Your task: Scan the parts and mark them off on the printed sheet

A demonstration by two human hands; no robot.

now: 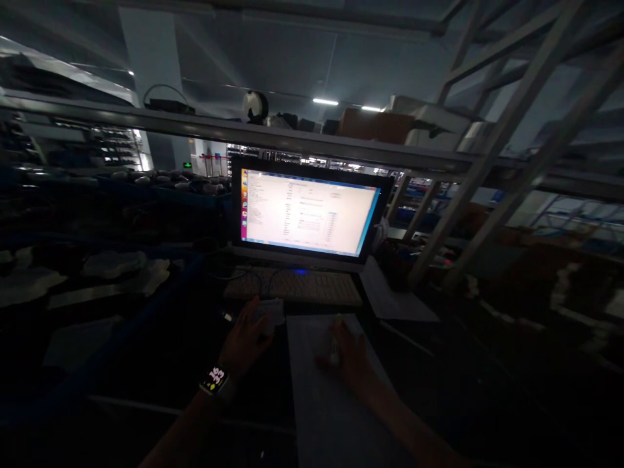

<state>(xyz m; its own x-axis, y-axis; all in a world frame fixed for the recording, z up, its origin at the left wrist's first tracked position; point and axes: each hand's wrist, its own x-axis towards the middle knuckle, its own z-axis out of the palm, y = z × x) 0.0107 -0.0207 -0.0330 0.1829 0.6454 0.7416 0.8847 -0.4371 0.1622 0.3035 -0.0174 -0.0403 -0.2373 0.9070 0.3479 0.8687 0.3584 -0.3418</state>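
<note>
Head view, dim: at lower centre, the left hand (246, 339), wearing a lit smartwatch (213, 379), has its fingers at a pale rectangular item (273, 312); whether they clamp it cannot be told. Just right of centre, the right hand (351, 359) is over a white paper sheet (312, 403), a small whitish object (334, 352) between thumb and fingers, their grip too blurred to tell. Higher up sit a keyboard (316, 286) and a monitor (307, 214)
</note>
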